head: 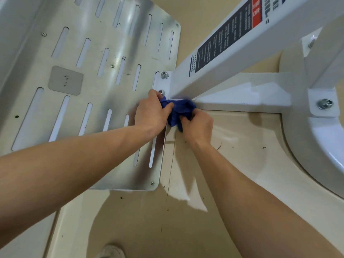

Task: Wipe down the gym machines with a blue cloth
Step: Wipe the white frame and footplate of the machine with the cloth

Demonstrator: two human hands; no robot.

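At frame base, both hands bunch the blue cloth (178, 110): left hand (151, 112) and right hand (198, 125) grip it against white beam (223, 58). Plate (93, 71) still specked; wiping unfinished.

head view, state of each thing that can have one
blue cloth, bunched at the white frame's foot
left hand, grips the cloth
right hand, grips the cloth
slotted metal plate, bolted to frame, dirt-speckled
floor, scattered dark specks
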